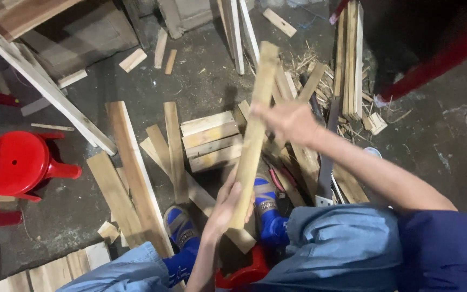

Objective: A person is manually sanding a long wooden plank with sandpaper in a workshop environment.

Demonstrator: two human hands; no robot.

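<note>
A long pale wooden slat (256,116) stands tilted in front of me, its top end leaning away. My left hand (225,208) grips its lower end just above my knees. My right hand (287,121) closes around its middle, the arm reaching in from the right. Under the slat, a short stack of cut boards (212,140) lies on the dark floor. My feet in blue sandals (182,227) rest among the planks.
Long planks (136,173) lie scattered at left. A red plastic stool (17,162) stands at far left. A hand saw (328,162) lies right of the slat. A bundle of thin strips (349,59) and wood scraps sit behind. A red stool (241,273) is under me.
</note>
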